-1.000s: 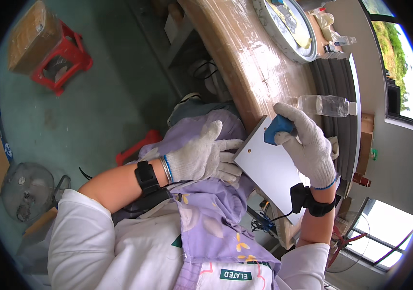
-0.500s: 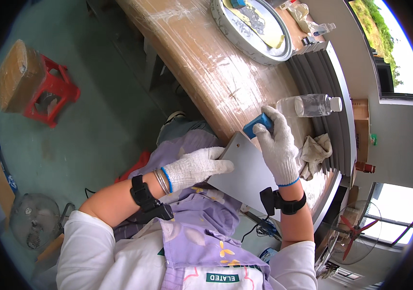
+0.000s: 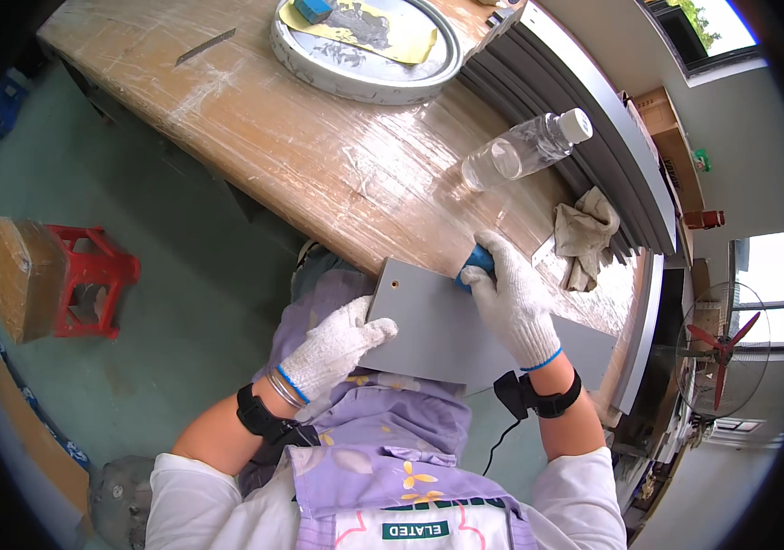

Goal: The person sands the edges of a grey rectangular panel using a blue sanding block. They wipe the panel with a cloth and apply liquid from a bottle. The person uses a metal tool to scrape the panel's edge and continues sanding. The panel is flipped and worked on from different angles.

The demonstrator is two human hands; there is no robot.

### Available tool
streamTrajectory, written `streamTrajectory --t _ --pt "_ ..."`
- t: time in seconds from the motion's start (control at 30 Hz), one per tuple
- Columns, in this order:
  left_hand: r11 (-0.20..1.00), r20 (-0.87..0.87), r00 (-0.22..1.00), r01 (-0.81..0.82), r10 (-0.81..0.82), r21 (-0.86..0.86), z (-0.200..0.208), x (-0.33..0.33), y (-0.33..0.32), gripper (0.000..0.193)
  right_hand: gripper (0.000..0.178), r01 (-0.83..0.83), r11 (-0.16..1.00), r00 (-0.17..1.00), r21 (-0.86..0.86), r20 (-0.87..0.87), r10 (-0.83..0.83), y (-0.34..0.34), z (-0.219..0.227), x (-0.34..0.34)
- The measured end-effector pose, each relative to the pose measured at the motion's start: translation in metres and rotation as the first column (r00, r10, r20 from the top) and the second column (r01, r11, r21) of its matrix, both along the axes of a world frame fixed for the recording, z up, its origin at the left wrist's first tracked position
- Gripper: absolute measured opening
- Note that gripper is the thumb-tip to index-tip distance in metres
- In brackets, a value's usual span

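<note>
A flat grey panel [image 3: 428, 321] with a small hole near its left end lies across the table's near edge, above my lap. My left hand [image 3: 332, 348], in a white knitted glove, grips the panel's left end, thumb on top and the other fingers partly hidden. In my gloved right hand [image 3: 515, 307] is a small blue block [image 3: 476, 264], pinched between thumb and fingers at the panel's far edge. Whether the block's underside touches the panel I cannot tell.
On the film-covered table [image 3: 318, 165] are a round tray [image 3: 355, 90] with a yellow sheet and another blue block [image 3: 312, 10], a thin strip [image 3: 206, 48], a clear bottle [image 3: 520, 151], a rag [image 3: 584, 234] and stacked grey panels [image 3: 593, 110]. A red stool [image 3: 98, 275] stands left.
The view has swung, so the table shows further left. The panel lies flatter and shows more of its face. My right hand has brought the blue block to the panel's far edge.
</note>
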State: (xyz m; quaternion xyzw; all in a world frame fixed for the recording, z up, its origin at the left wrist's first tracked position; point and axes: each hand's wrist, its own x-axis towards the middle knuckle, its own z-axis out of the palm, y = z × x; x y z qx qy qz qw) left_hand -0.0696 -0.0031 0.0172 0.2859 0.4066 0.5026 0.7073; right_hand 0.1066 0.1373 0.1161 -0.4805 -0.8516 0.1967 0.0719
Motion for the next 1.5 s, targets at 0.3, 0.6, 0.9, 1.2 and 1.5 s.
streamTrajectory --t 0.3,0.6,0.9,1.2,1.5 --pt "0.979 0.162 0.977 -0.114 0.142 -0.167 -0.003 0.011 0.000 0.036 0.042 -0.064 0.991 0.997 0.115 -0.042 0.069 -0.011 -0.012 -0.031" --pt "0.962 0.193 0.956 -0.183 0.222 -0.201 0.000 0.022 0.001 0.037 0.041 0.397 0.869 0.899 0.295 0.069 -0.433 0.011 0.000 0.140" --pt "0.931 0.161 0.924 -0.317 0.346 -0.180 -0.002 0.031 -0.001 0.041 0.041 0.109 0.972 0.993 0.208 0.025 -0.117 0.016 -0.006 0.116" --pt "0.924 0.203 0.904 -0.351 0.377 -0.152 -0.009 0.043 -0.001 0.036 0.033 0.536 0.785 0.800 0.309 0.110 -0.590 0.033 0.002 0.273" --pt "0.868 0.009 0.877 -0.474 0.480 -0.146 0.000 0.053 -0.001 0.034 0.032 0.447 0.796 0.865 0.408 0.031 -0.501 0.035 -0.012 0.309"
